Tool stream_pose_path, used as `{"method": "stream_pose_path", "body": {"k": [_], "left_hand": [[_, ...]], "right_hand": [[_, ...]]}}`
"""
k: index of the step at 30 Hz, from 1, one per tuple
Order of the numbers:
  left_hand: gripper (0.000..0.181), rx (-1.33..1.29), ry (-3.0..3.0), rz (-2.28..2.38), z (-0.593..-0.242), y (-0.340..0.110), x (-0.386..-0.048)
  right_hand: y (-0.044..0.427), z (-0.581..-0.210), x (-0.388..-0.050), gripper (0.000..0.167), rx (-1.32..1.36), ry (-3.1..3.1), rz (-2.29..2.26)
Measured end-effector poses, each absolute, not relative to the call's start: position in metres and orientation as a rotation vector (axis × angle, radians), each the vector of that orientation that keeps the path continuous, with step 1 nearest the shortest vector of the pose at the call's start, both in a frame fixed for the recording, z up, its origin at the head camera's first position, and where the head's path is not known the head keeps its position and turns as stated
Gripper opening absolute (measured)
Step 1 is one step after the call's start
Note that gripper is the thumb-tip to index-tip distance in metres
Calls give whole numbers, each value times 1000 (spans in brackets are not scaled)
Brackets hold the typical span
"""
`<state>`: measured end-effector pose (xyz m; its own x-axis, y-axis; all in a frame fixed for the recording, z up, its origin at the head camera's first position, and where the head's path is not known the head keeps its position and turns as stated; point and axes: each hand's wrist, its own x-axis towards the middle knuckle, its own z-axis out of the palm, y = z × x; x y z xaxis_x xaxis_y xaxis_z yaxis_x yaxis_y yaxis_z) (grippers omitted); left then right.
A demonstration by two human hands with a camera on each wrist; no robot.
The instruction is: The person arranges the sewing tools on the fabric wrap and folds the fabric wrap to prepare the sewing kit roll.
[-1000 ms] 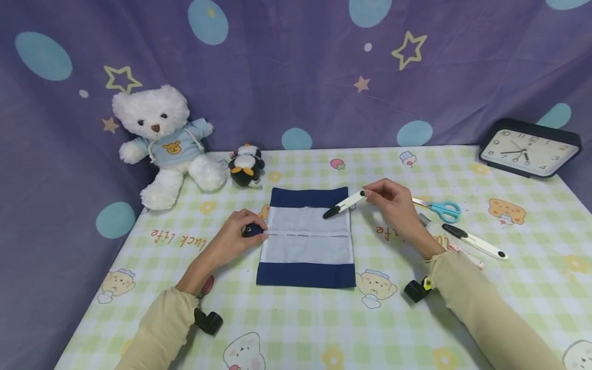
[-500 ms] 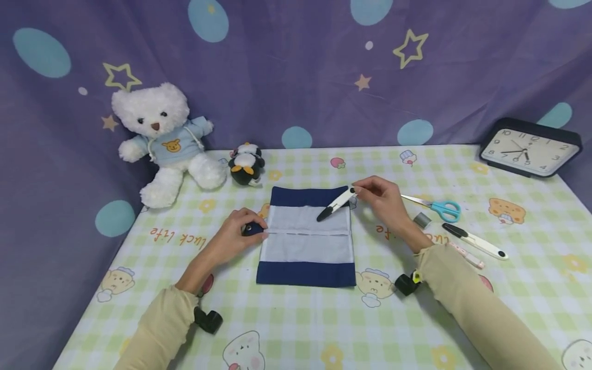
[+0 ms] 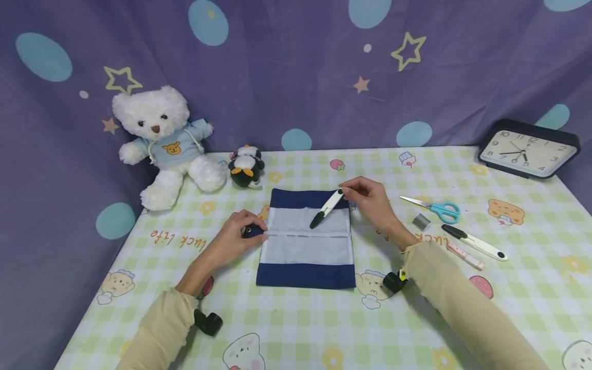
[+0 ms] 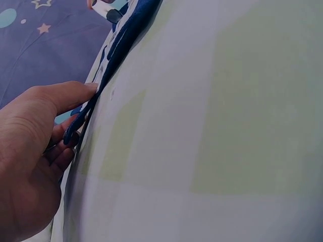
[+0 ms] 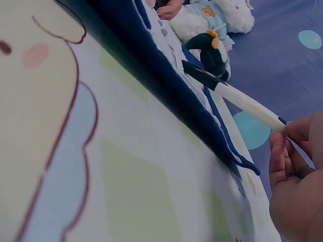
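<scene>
A flat navy-and-pale-grey cloth piece (image 3: pixel 307 276) lies on the table, with navy bands at top and bottom and a seam across its middle. My left hand (image 3: pixel 233 234) pinches its left edge beside a small navy tab (image 3: pixel 252 229) with a snap. In the left wrist view, the left hand (image 4: pixel 35 146) has its thumb above the edge and fingers beneath. My right hand (image 3: pixel 370 202) pinches the end of a white pen-shaped tool (image 3: pixel 331 204). Its black front end points down-left over the cloth's upper part; in the right wrist view the black end (image 5: pixel 202 75) reaches the cloth.
To the right lie blue-handled scissors (image 3: pixel 441 209), a grey thread spool (image 3: pixel 421 222), a second white pen-shaped tool (image 3: pixel 476 242) and a pink-and-white stick (image 3: pixel 465 256). A white teddy bear (image 3: pixel 171 149), a penguin toy (image 3: pixel 246 167) and a clock (image 3: pixel 529 149) stand along the back.
My right hand has moved left with the pen-shaped tool, whose black end has shifted left and slightly down over the cloth. My left hand keeps its place.
</scene>
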<state>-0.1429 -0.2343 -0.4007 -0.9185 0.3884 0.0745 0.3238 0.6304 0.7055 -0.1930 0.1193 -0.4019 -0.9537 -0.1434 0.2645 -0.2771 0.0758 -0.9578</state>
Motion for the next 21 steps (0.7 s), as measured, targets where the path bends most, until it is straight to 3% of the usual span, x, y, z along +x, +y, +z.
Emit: {"method": "stream_pose_path", "body": {"k": [21], "left_hand": [[12, 618, 2771, 1148, -401, -233, -144]], "right_hand": [[103, -402, -199, 17, 496, -2321, 1962]]}}
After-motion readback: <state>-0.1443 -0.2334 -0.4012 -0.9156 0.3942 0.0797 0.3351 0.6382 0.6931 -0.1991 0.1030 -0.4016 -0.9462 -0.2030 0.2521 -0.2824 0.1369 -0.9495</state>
